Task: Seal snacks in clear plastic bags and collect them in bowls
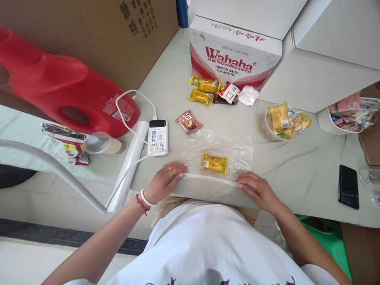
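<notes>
Our left hand (166,180) and right hand (260,190), fingers pinched together, grip the clear film (242,152) along its near edge; on it, slightly to the far side, lies the yellow packet (215,164).

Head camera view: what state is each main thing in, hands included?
Left hand: pinching the sheet's near edge
Right hand: pinching the same edge
Plastic sheet: spread out, wrinkled
Yellow packet: lying on the sheet, looks sealed
Brown packet: looks sealed
Power bank: cable plugged in
Phone: screen dark
White tub: open, packed with packets
</notes>
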Demonstrator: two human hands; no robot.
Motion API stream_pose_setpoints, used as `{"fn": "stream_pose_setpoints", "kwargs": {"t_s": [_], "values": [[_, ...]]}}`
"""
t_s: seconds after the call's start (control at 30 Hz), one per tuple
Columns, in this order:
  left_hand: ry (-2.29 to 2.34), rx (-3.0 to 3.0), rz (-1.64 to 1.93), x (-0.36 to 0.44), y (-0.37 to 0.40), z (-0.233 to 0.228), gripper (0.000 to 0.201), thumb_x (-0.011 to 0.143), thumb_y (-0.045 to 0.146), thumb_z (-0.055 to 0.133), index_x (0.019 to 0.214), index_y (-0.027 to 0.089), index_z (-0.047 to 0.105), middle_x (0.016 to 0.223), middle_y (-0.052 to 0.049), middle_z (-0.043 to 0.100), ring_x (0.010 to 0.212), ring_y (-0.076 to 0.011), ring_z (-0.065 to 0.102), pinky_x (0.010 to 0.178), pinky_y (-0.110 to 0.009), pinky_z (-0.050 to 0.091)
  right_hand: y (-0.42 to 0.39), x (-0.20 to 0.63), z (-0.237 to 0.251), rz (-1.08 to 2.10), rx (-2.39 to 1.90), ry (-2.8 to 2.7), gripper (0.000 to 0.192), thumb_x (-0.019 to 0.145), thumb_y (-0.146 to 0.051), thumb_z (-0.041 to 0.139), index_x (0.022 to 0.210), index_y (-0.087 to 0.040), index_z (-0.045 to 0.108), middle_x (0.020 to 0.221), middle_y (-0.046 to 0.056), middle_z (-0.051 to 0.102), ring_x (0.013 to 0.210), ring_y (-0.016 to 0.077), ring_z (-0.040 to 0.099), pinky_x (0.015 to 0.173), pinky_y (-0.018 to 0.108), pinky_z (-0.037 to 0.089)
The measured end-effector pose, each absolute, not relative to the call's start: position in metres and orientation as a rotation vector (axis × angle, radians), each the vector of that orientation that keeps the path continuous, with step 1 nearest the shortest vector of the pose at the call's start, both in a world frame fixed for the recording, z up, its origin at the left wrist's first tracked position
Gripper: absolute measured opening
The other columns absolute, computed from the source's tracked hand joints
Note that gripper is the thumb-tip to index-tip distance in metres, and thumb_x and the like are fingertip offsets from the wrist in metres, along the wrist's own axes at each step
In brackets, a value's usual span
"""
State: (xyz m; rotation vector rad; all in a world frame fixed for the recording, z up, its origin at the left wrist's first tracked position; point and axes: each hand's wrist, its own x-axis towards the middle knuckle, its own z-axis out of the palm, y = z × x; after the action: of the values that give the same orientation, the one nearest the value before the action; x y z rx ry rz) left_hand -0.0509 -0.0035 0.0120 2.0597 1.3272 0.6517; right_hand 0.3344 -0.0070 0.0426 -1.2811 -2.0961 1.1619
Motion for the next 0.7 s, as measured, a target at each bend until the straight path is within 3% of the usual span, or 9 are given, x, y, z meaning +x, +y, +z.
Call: {"fn": "stream_pose_setpoints", "kwargs": {"t_s": [0.13, 0.27, 0.4, 0.57, 0.7], "values": [[1.654, 1.881, 0.745, -0.029, 0.031, 0.012, 0.029, 0.098, 0.044, 0.05, 0.086, 0.022, 0.065, 0.084, -0.005, 0.07, 0.081, -0.0204, 0.065, 0.08, -0.034, 0.053, 0.038, 0.339, 0.051, 1.176, -1.605, -1.899, 0.035, 0.098, -0.053, 0.055, 0.098, -0.023, 0.073, 0.083, 0.003, 0.072, 0.075, 0.0192, 0.065, 0.071, 0.031, 0.052], [1.962, 1.825, 0.735, 0.001, 0.057, -0.001, 0.021, 0.092, 0.038, 0.055, 0.083, 0.021, 0.063, 0.082, -0.007, 0.064, 0.085, -0.0249, 0.061, 0.079, -0.037, 0.05, 0.076, 0.338, 0.052, 0.724, -1.816, -2.182, 0.027, 0.095, -0.039, 0.054, 0.098, -0.022, 0.075, 0.089, 0.008, 0.072, 0.082, 0.0232, 0.063, 0.071, 0.032, 0.048], [2.115, 1.907, 0.834, 0.02, 0.059, -0.006, 0.02, 0.092, 0.027, 0.053, 0.101, 0.018, 0.069, 0.103, -0.015, 0.063, 0.105, -0.0324, 0.059, 0.093, -0.047, 0.048, 0.107, 0.313, 0.074, 0.242, -1.742, -2.365, 0.028, 0.099, -0.031, 0.05, 0.108, -0.019, 0.074, 0.101, 0.013, 0.07, 0.1, 0.0302, 0.06, 0.076, 0.037, 0.048], [2.083, 1.972, 1.025, 0.027, 0.034, 0.01, 0.041, 0.1, 0.021, 0.038, 0.132, 0.014, 0.062, 0.128, -0.02, 0.06, 0.123, -0.0314, 0.054, 0.11, -0.051, 0.039, 0.155, 0.261, 0.073, 0.348, -1.492, -2.577, 0.035, 0.099, -0.026, 0.054, 0.131, -0.017, 0.065, 0.125, 0.014, 0.066, 0.115, 0.0315, 0.055, 0.093, 0.042, 0.049], [2.062, 2.076, 1.067, 0.036, 0.006, 0.018, 0.048, 0.1, 0.021, 0.041, 0.145, 0.02, 0.058, 0.136, -0.018, 0.061, 0.123, -0.0317, 0.053, 0.109, -0.052, 0.034, 0.185, 0.231, 0.046, 0.457, -1.595, -2.721, 0.054, 0.094, -0.032, 0.066, 0.143, -0.011, 0.056, 0.137, 0.019, 0.06, 0.122, 0.0344, 0.052, 0.097, 0.043, 0.047]]}}
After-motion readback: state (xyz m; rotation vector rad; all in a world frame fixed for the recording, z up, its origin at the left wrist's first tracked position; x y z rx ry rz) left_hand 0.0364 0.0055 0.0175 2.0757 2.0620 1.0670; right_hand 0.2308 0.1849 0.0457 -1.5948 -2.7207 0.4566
